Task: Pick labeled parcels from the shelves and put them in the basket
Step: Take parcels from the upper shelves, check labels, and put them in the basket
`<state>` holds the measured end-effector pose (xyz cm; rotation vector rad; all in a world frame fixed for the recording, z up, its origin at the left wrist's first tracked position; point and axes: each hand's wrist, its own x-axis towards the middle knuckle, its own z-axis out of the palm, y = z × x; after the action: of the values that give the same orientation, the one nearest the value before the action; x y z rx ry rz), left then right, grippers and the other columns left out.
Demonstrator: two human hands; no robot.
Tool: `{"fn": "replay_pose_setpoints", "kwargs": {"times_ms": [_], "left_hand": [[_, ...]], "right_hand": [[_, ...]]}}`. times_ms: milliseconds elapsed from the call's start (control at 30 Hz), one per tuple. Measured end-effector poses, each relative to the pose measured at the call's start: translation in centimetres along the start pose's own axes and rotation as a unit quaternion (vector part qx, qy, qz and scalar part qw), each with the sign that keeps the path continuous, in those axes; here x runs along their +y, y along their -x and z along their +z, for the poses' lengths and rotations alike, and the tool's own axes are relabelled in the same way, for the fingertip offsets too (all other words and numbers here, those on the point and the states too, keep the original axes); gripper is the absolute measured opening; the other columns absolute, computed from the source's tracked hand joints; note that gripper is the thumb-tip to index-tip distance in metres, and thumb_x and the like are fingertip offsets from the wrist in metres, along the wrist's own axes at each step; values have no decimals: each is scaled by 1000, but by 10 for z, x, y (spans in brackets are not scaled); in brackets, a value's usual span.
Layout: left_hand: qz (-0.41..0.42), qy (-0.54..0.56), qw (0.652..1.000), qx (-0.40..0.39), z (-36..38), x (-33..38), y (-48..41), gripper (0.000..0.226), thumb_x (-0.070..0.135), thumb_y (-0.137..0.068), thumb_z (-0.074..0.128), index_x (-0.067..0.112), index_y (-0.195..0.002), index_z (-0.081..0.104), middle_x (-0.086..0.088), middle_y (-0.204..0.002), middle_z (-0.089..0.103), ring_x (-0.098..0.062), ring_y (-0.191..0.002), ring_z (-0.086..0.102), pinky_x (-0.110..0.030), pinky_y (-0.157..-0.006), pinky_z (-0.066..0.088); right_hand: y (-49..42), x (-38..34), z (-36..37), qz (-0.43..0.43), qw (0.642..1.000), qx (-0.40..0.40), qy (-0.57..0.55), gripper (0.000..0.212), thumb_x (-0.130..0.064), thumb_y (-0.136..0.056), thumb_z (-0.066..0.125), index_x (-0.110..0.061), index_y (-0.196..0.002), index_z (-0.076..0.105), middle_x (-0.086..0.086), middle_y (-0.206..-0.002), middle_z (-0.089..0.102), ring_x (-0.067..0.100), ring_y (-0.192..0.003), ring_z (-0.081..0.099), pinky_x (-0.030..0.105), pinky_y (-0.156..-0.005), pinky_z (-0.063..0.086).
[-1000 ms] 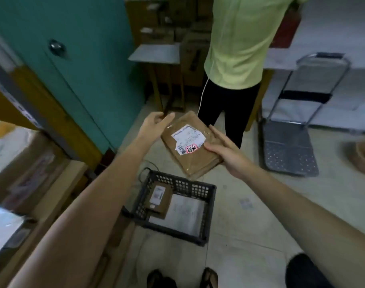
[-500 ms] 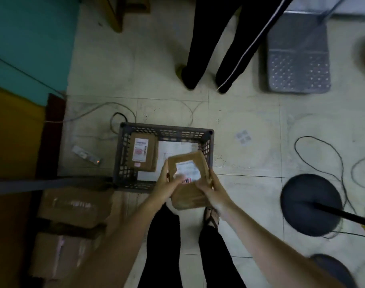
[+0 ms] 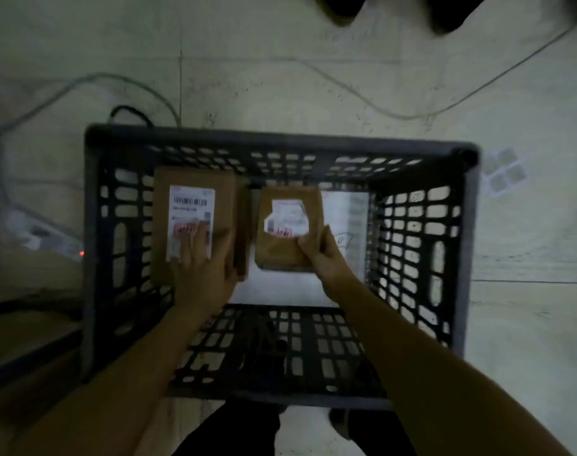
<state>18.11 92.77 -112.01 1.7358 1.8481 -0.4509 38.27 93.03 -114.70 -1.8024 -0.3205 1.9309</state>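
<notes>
A dark plastic basket (image 3: pixel 464 225) stands on the floor right below me. Inside it on the left lies a brown labeled parcel (image 3: pixel 195 192); my left hand (image 3: pixel 204 268) rests flat on its near end with straight fingers. To its right, a second brown parcel (image 3: pixel 287 222) with a torn white label sits low inside the basket. My right hand (image 3: pixel 323 255) pinches its near right corner. A white flat parcel (image 3: pixel 343 209) lies on the basket floor under it.
Cables (image 3: pixel 379 103) run across the tiled floor beyond the basket. Another person's feet (image 3: pixel 441 11) stand at the top edge. Cardboard boxes and a shelf edge (image 3: pixel 24 324) sit at the left. My own legs (image 3: pixel 247 432) are just behind the basket.
I have bent down over the basket. The parcel held in both hands has gone down into the basket; my left hand left it and now lies on the other parcel.
</notes>
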Motion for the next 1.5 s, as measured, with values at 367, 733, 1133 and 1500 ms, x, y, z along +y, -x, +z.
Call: {"fn": "replay_pose_setpoints", "kwargs": {"times_ms": [367, 733, 1133, 1500], "left_hand": [[-4, 64, 998, -22, -31, -6, 36, 70, 28, -92, 51, 17, -148, 11, -11, -157, 0, -34, -143, 5, -47, -117, 8], [117, 141, 971, 156, -344, 136, 282, 62, 14, -88, 53, 10, -144, 27, -14, -153, 22, -33, -138, 22, -43, -114, 21], [30, 96, 826, 555, -545, 125, 626, 33, 21, -87, 43, 7, -113, 58, -11, -114, 61, -26, -111, 55, -36, -94, 40], [-160, -113, 702, 685, -659, 29, 909, 35, 31, -91, 43, 17, -123, 49, -7, -123, 54, -25, -112, 52, -35, -83, 42]], "right_hand": [[41, -2, 6, 12, 872, -74, 483, 73, -10, -95, 44, -15, -147, -7, 11, -157, -4, 27, -144, 7, 38, -117, 15], [421, -211, 5, -316, 605, -136, 718, 41, -24, -93, 45, -16, -132, 46, 10, -138, 46, 30, -121, 48, 39, -93, 45], [759, -334, 108, -695, 415, -177, 560, 30, -26, -94, 46, -7, -108, 64, 16, -104, 63, 28, -97, 58, 38, -86, 43], [1007, -307, 256, -822, 303, -266, 402, 41, -19, -91, 52, -21, -131, 43, 7, -119, 54, 19, -81, 56, 31, -76, 48]]}}
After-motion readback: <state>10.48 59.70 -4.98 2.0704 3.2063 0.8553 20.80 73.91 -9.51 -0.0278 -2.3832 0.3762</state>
